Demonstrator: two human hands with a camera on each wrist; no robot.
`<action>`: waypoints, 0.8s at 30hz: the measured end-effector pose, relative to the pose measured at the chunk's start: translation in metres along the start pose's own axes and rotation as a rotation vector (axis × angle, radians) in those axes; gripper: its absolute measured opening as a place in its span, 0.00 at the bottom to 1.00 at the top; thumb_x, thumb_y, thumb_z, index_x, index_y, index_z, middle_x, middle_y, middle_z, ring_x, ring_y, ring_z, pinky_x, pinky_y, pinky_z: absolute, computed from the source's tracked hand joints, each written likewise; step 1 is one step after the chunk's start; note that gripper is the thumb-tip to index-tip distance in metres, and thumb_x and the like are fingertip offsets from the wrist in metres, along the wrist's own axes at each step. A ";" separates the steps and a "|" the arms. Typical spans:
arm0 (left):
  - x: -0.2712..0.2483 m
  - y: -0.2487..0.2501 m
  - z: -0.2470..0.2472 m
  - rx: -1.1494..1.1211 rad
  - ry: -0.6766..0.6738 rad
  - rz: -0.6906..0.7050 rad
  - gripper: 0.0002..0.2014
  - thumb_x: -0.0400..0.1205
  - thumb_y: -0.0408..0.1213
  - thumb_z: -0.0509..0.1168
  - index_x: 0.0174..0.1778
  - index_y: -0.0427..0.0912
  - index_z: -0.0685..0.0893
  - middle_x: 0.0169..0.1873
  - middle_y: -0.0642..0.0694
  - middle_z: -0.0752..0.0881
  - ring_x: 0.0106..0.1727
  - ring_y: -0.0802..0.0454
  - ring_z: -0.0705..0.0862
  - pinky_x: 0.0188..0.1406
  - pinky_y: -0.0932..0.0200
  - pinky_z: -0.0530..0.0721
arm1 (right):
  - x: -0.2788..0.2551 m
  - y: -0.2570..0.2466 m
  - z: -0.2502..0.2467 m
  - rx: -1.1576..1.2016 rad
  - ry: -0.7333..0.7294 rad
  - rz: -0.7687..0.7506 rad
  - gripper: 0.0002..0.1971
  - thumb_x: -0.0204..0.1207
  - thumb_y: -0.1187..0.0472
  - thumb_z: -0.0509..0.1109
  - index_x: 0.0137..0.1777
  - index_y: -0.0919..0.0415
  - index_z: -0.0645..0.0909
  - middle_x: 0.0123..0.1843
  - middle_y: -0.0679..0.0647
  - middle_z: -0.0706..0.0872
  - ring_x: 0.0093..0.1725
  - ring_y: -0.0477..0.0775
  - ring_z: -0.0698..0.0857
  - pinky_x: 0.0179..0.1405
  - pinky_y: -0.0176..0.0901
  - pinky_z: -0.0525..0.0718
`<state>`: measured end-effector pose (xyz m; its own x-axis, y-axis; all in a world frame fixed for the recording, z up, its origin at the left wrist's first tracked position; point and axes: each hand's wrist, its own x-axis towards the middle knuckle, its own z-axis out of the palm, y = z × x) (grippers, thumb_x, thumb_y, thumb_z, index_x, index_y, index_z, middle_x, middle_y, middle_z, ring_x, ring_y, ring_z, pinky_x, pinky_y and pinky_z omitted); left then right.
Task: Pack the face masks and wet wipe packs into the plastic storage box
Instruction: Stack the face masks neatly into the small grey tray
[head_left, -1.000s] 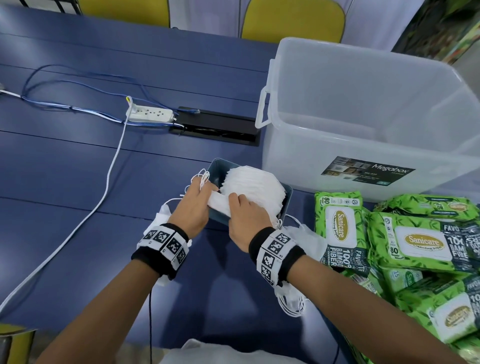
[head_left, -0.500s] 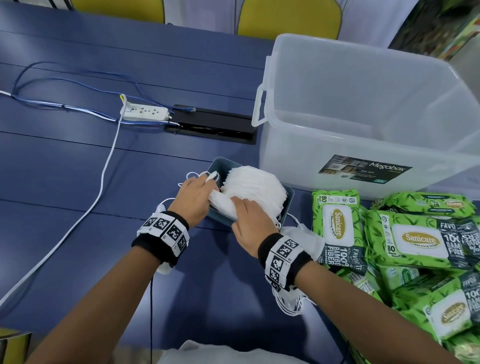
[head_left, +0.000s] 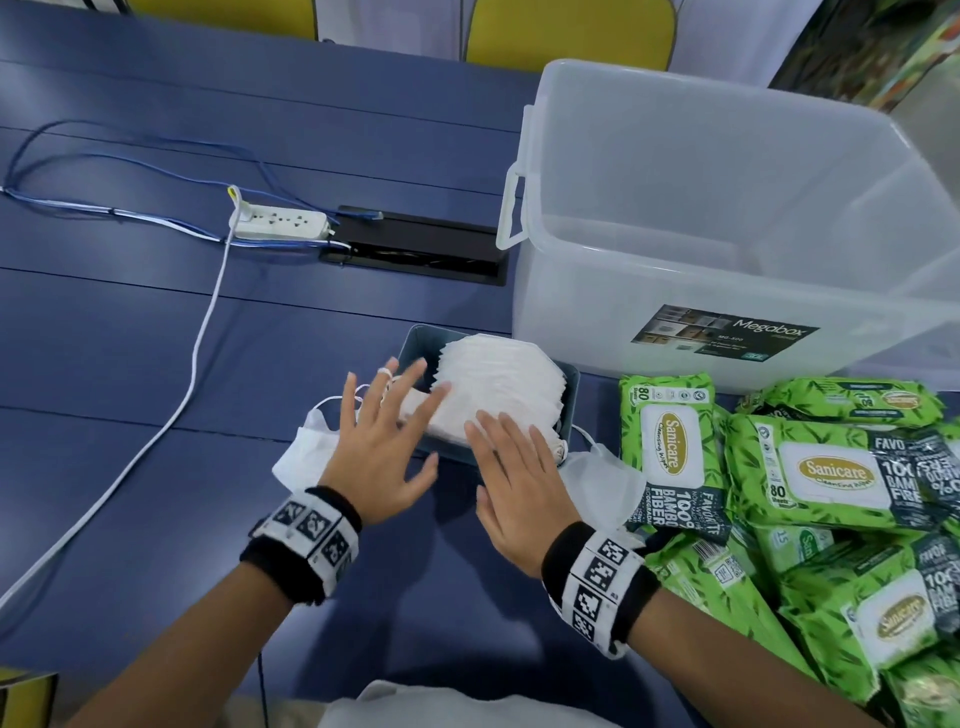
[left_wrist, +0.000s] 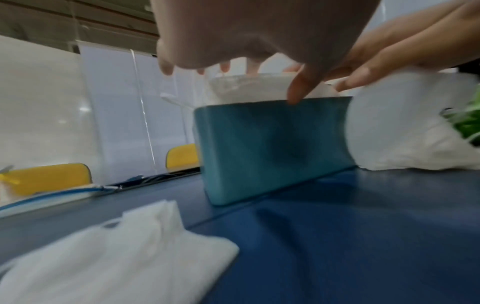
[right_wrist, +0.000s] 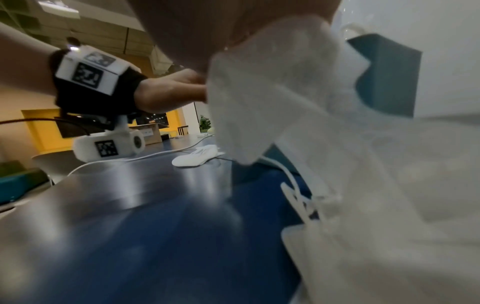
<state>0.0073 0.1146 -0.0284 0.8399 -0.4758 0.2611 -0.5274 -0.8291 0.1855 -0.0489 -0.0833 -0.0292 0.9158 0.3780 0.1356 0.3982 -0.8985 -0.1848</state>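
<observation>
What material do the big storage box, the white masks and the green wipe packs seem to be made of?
Storage box: translucent plastic, probably rigid; the table shows faintly through its walls.
Masks: soft white fabric, likely non-woven; thin pleated layers stacked in a teal tray.
Wipe packs: glossy printed plastic film, wrinkled and shiny.

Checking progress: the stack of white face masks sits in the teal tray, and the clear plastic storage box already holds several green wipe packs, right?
Not quite. The head view shows the clear plastic storage box empty; the green wipe packs lie on the table beside it.
</observation>
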 end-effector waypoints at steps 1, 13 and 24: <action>-0.008 0.006 0.003 0.041 0.013 -0.003 0.34 0.74 0.51 0.59 0.79 0.48 0.67 0.79 0.40 0.63 0.77 0.35 0.62 0.74 0.30 0.57 | -0.003 0.001 0.003 -0.021 -0.007 -0.021 0.31 0.75 0.57 0.54 0.80 0.61 0.58 0.81 0.59 0.65 0.79 0.61 0.65 0.75 0.61 0.61; 0.001 -0.007 0.003 -0.159 0.296 0.122 0.17 0.71 0.25 0.72 0.54 0.44 0.80 0.53 0.46 0.80 0.49 0.42 0.79 0.45 0.48 0.79 | 0.034 0.022 -0.009 0.248 0.323 -0.051 0.10 0.76 0.62 0.62 0.43 0.65 0.83 0.47 0.61 0.86 0.43 0.65 0.85 0.43 0.51 0.85; 0.013 -0.022 -0.002 -0.164 -0.055 0.117 0.21 0.65 0.19 0.75 0.43 0.45 0.76 0.33 0.45 0.82 0.32 0.42 0.82 0.25 0.51 0.83 | 0.045 0.018 -0.011 0.139 0.205 -0.006 0.13 0.76 0.59 0.57 0.38 0.60 0.82 0.43 0.55 0.84 0.36 0.60 0.80 0.33 0.51 0.83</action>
<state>0.0297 0.1274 -0.0269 0.7749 -0.5854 0.2385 -0.6320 -0.7103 0.3100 -0.0014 -0.0846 -0.0161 0.8894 0.3168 0.3294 0.4195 -0.8519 -0.3134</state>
